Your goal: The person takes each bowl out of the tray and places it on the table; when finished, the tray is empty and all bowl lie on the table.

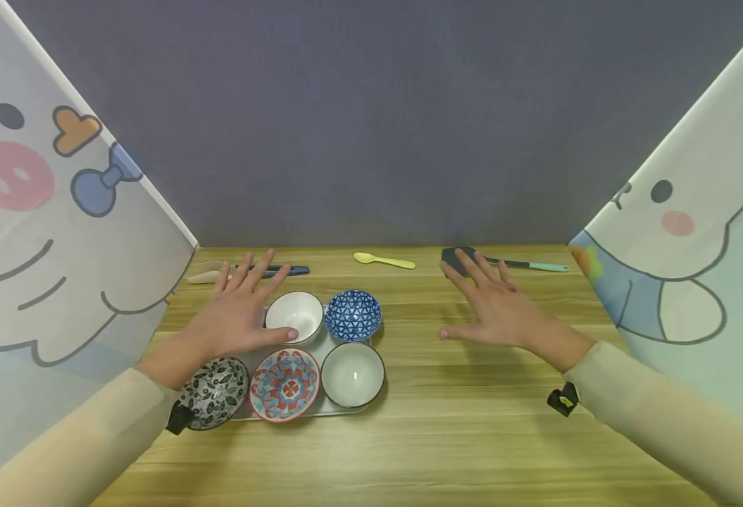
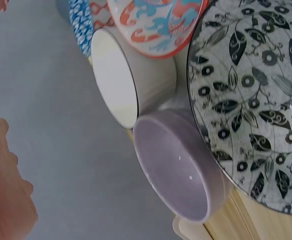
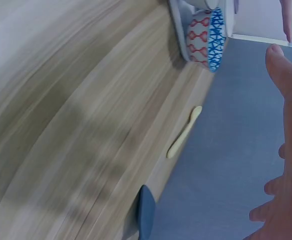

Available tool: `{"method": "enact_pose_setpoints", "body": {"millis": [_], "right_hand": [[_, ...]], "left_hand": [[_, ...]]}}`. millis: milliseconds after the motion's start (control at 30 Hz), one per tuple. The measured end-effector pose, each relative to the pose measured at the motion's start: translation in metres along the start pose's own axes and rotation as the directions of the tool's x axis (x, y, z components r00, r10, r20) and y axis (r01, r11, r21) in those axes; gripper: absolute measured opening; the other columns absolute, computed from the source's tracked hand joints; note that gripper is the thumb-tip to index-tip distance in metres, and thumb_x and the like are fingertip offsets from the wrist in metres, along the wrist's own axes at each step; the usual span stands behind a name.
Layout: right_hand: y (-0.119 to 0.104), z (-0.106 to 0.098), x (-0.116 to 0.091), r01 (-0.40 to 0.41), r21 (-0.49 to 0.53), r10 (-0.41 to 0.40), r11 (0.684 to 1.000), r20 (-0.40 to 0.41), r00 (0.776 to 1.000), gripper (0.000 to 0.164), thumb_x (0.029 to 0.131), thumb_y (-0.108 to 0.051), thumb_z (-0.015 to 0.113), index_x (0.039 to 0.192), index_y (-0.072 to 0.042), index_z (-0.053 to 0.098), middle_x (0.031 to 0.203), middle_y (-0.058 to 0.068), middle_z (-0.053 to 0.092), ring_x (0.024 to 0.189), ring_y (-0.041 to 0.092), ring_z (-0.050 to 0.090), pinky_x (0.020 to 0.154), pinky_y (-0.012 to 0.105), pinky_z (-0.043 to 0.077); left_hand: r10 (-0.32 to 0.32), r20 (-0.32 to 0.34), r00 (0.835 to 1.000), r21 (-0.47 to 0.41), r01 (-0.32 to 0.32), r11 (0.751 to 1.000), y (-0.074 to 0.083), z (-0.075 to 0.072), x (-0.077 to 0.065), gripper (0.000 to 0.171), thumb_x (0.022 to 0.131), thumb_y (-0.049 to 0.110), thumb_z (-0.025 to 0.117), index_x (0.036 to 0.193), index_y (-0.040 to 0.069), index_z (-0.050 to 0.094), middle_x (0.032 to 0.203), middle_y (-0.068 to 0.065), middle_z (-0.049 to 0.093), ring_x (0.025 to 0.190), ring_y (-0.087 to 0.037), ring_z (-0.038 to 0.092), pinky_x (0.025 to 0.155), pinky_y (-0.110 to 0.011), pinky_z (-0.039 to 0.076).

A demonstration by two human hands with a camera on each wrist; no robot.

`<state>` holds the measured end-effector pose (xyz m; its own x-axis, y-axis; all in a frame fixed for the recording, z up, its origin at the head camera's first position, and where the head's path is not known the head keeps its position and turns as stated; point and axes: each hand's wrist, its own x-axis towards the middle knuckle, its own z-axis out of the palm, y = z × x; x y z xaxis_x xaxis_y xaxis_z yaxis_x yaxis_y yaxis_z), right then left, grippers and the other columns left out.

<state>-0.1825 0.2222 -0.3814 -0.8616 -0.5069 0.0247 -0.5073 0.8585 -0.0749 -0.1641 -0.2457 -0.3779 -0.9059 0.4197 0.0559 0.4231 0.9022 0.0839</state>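
Observation:
My left hand (image 1: 238, 320), fingers spread, hovers over the left side of a group of bowls. Beneath its thumb is a white bowl with a dark rim (image 1: 298, 315). Beside that sits a blue triangle-patterned bowl (image 1: 353, 315). In front are a black-and-white leaf bowl (image 1: 215, 394), a red-and-blue floral bowl (image 1: 285, 386) and another dark-rimmed white bowl (image 1: 353, 375). A lilac bowl (image 2: 176, 165) shows in the left wrist view, hidden by the left hand from the head. My right hand (image 1: 498, 310), also spread and holding nothing, hovers over the wooden table near a dark spatula head (image 1: 452, 260).
The bowls stand on a pale tray (image 1: 329, 408). Along the table's back edge lie a yellow spoon (image 1: 384, 261), the spatula's mint handle (image 1: 548, 267) and dark-handled utensils (image 1: 295, 270), partly behind the left hand. A grey wall (image 1: 377, 141) rises behind; cartoon-printed panels (image 1: 29, 246) flank both sides.

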Motion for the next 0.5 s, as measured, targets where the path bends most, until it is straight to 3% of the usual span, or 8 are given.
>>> {"method": "enact_pose_setpoints", "body": {"millis": [267, 500], "right_hand": [[-0.012, 0.001, 0.015, -0.016, 0.115, 0.019, 0.993, -0.026, 0.999, 0.116, 0.078, -0.087, 0.059, 0.166, -0.032, 0.008, 0.173, 0.008, 0.009, 0.157, 0.041, 0.014, 0.12, 0.073, 0.016], [-0.031, 0.008, 0.027, -0.012, 0.302, 0.022, 0.953, -0.029, 0.999, 0.111, 0.082, -0.078, 0.064, 0.166, -0.032, 0.008, 0.171, 0.012, 0.016, 0.151, 0.045, 0.028, 0.108, 0.076, 0.035]], "left_hand": [[-0.099, -0.053, 0.994, -0.083, 0.095, 0.992, -0.027, -0.011, -0.021, 0.11, 0.084, 0.074, 0.064, 0.167, 0.022, 0.014, 0.173, -0.01, -0.007, 0.156, -0.048, -0.001, 0.12, -0.073, -0.007], [-0.138, -0.11, 0.984, -0.237, 0.109, 0.965, -0.052, 0.001, -0.046, 0.105, 0.087, 0.056, 0.072, 0.167, 0.021, 0.014, 0.172, -0.02, 0.005, 0.153, -0.054, 0.012, 0.113, -0.082, 0.007]]}}
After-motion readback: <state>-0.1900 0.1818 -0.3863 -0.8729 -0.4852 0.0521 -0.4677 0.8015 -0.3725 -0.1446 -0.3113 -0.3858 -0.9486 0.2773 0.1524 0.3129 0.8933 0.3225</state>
